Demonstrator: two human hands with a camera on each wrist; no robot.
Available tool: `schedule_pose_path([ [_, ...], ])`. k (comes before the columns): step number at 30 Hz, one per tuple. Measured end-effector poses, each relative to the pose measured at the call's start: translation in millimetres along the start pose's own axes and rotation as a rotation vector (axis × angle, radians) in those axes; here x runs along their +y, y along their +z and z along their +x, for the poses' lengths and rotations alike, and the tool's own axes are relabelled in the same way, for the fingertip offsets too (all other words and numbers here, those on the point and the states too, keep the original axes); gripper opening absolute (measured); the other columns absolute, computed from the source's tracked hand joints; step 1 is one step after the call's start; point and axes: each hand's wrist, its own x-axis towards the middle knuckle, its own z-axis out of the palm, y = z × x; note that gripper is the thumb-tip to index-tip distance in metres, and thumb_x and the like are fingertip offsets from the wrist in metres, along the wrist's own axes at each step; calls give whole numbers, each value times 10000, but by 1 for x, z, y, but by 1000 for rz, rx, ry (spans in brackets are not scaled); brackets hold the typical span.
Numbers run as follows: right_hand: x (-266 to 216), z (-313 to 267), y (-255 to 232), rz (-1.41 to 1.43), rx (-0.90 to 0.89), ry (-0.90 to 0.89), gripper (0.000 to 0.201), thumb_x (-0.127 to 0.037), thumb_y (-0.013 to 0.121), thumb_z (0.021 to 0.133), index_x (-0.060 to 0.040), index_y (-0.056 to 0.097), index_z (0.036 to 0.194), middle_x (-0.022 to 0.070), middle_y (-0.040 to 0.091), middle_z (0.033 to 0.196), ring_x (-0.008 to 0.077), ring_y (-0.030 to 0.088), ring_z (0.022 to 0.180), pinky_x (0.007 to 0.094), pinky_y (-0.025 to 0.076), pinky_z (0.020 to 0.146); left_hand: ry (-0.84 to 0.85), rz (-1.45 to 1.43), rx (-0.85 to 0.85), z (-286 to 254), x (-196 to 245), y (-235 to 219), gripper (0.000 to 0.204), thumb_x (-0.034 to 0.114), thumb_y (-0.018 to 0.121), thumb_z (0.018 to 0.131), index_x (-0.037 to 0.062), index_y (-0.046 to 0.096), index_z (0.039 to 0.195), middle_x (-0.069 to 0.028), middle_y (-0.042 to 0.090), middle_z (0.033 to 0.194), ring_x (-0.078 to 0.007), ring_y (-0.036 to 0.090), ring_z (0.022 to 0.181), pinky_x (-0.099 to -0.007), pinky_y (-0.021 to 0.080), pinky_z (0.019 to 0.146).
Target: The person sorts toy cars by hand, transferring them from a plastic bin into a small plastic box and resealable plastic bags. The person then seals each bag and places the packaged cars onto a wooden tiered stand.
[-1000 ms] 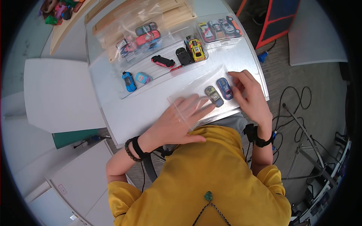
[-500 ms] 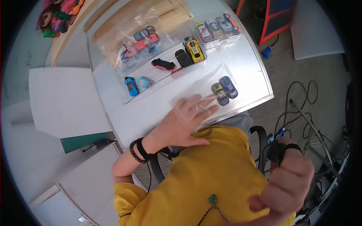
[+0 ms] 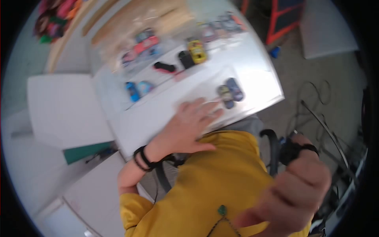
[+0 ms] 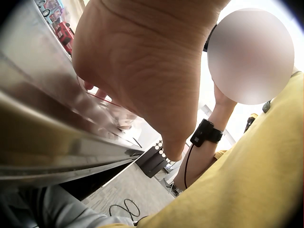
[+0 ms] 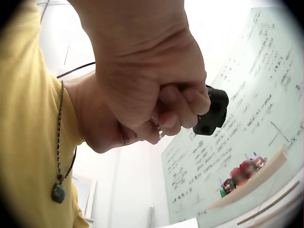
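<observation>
My left hand point(image 3: 193, 120) lies over a clear plastic bag point(image 3: 212, 93) near the front edge of the table, fingers straight and spread. Inside the bag are a blue toy car point(image 3: 235, 89) and, beside it, a dark yellowish toy car point(image 3: 226, 97), close to the left fingertips. From the left wrist, mostly the palm side of that hand point(image 4: 142, 71) shows. Off the table, my right hand point(image 3: 294, 189) is raised close to the head camera. In the right wrist view this hand point(image 5: 161, 90) has its fingers curled near the chin, with nothing visible in them.
Beyond the bag stands a clear tray with several toy cars, among them a yellow car point(image 3: 197, 51) and a blue car point(image 3: 132, 91). A bag holding a red car point(image 3: 146, 45) overlaps wooden boards point(image 3: 169, 23). Behind the right hand are a chair armrest point(image 3: 270, 148) and cables.
My right hand has left the blue car and the table, rising toward the head, its fingers now curled. The two bagged cars sit closer together. The left hand has stayed on the bag.
</observation>
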Motion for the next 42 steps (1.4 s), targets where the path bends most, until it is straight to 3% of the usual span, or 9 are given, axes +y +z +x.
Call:
schedule_pose_path([
  [1,-12,0,-11,-46,-60,38,397,-136,796,836,-356,814,1166,-42,358,630,110,340,507,299,236,462,70,-44,17,12,5,6,1018,690,801,824,159,498,1637,-104,431,1711,-446,473,1432,-603,400,1099],
  [2,-27,3,-16,-54,-111,267,180,-380,798,829,-271,674,900,-26,360,640,164,343,575,346,304,509,79,-20,11,14,6,6,1003,678,797,834,147,495,1629,-111,436,1700,-435,469,1444,-595,401,1101],
  [3,-36,9,-12,-20,-121,458,547,-624,800,822,-185,533,633,-10,361,651,219,346,643,393,372,556,27,40,-2,2,3,-3,988,665,793,844,136,492,1622,-118,441,1688,-424,464,1455,-586,402,1103],
  [7,-24,-12,-7,-9,-1,288,371,-577,775,921,-214,737,856,-37,495,788,182,408,673,337,332,575,43,-63,70,-5,-3,4,978,667,799,837,161,503,1620,-98,402,1719,-401,462,1451,-550,415,1096],
  [8,-2,-12,1,160,48,25,309,-537,754,976,-237,812,1022,-42,515,809,155,429,679,337,360,589,40,-44,72,-6,-1,5,945,655,795,849,161,516,1604,-98,398,1721,-387,462,1454,-532,418,1098],
  [11,18,-13,8,383,95,116,306,-488,702,1050,-220,847,1070,-27,564,828,136,442,635,297,359,535,42,-34,92,-4,-2,10,955,658,795,842,165,515,1610,-91,403,1717,-389,454,1461,-533,412,1104],
  [18,23,18,25,1324,330,277,791,-599,384,1156,-47,867,859,105,687,874,122,511,515,228,417,408,52,89,12,1,1,0,942,651,783,859,128,527,1599,-102,436,1702,-390,475,1452,-535,429,1079],
  [40,25,-19,43,1319,579,218,663,-523,481,1130,-5,847,935,110,708,902,146,555,580,246,498,492,38,-8,28,2,4,-11,928,637,778,870,129,521,1602,-100,450,1686,-400,470,1444,-567,408,1097],
  [42,57,-42,24,699,-48,772,349,-171,825,851,-34,731,1157,110,654,957,329,651,803,399,525,694,33,19,-12,3,5,-10,945,649,771,872,126,504,1613,-91,439,1695,-397,454,1454,-575,396,1103],
])
